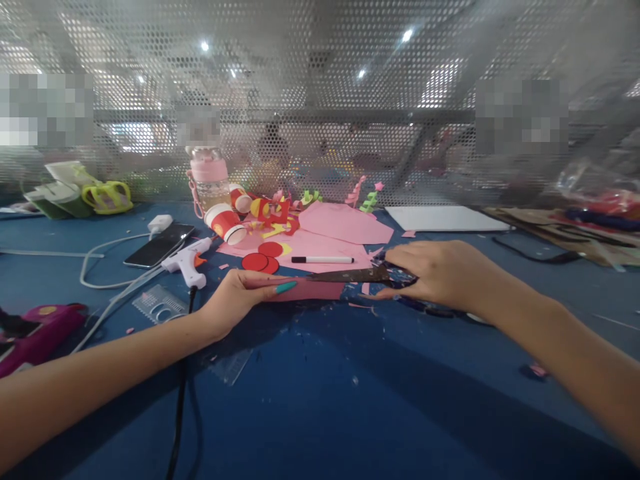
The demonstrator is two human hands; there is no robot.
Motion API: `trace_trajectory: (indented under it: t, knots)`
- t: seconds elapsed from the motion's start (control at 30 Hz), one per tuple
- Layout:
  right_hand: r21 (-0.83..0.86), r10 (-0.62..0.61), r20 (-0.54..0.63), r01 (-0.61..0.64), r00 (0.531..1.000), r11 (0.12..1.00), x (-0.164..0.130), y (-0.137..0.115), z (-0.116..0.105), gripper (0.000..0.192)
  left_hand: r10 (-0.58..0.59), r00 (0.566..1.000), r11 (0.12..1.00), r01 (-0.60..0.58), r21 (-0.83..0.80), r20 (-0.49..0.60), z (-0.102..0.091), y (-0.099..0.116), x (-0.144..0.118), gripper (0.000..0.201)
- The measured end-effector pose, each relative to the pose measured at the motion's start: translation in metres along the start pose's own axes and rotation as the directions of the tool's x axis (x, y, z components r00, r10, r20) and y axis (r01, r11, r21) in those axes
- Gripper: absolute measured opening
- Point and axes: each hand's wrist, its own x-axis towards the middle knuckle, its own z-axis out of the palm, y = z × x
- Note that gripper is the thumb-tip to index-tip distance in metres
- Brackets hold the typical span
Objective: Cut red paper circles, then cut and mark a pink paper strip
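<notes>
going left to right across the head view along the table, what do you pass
magenta glue gun → clear stencil ruler → white glue gun → left hand → pink paper piece → scissors → right hand

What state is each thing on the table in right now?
Scissors: blades nearly shut, held by right hand.
Pink paper strip: flat on table, pinched by left hand.
Marker: capped, lying on pink sheet.
Red cup: tipped on its side.
Bottle: upright, lid on.
Phone: screen dark.
</notes>
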Motion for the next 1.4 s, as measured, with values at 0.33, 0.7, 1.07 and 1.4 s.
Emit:
trace_trajectory:
  t: [0.33,0.7,1.07,1.4]
  knots:
    - [0.067,0.028,-0.020,-0.026,0.999,0.997,0.0004,-0.0002,0.0016,0.040,0.004,1.000,1.000,-0.004,-0.002,0.011,-0.0012,-0.0019,0.0000,0.016]
    - [-0.044,0.018,0.041,-0.016,0.999,0.999,-0.0005,-0.0013,-0.0007,0.037,0.012,1.000,1.000,-0.012,-0.013,0.024,0.0007,0.0005,-0.0006,0.016]
    - [-0.087,-0.011,-0.004,0.011,1.000,0.996,-0.0008,-0.0030,-0.0023,0.042,0.012,1.000,1.000,-0.012,-0.007,0.015,0.0004,-0.0001,-0.0005,0.015]
    - [-0.155,-0.069,-0.143,0.047,0.987,0.987,-0.0034,-0.0093,-0.0070,0.068,0.015,1.000,1.000,-0.015,-0.008,0.022,0.0001,-0.0007,0.0004,0.017]
